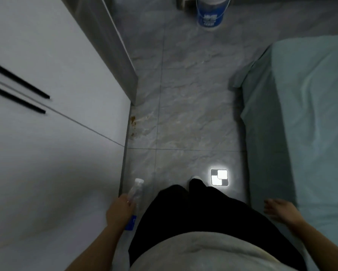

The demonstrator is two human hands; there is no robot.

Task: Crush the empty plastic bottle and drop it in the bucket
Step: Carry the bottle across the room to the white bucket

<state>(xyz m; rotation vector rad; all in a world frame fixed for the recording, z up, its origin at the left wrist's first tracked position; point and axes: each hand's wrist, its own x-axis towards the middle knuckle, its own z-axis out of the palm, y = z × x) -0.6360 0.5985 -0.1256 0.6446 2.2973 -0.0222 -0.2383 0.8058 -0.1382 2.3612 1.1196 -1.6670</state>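
Note:
My left hand (119, 211) grips a clear plastic bottle (135, 190) around its middle, at hip height on the lower left. Its white cap points forward and down, and a blue label shows below my fingers. The bottle looks uncrushed, though blur hides detail. My right hand (279, 209) hangs free on the lower right, fingers apart, holding nothing. A blue and white bucket (210, 15) with a thin wire handle stands on the floor at the far end of the passage, top centre, partly cut off by the frame edge.
A white wardrobe (47, 124) with black handles lines the left side. A bed with a pale green sheet (305, 124) fills the right. Between them runs a narrow grey tiled floor (183, 94) with a brown stain (134, 122) and a bright light reflection (219, 177).

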